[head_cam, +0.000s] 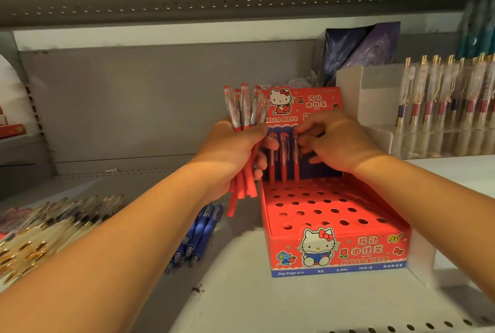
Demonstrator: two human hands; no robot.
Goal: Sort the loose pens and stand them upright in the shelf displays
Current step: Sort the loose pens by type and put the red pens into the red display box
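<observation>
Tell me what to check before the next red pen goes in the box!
1. Left hand grips the red pen bundle: ok.
2. Right hand free for another pen: not ok, it pinches the top of the rightmost standing pen.
3. That pen pushed fully into its hole: cannot tell.
4. The other standing pens upright in the back row: ok.
5. Empty holes left in the display box: ok, plenty.
6. Blue pens sorted: not ok, they lie loose on the shelf.
</observation>
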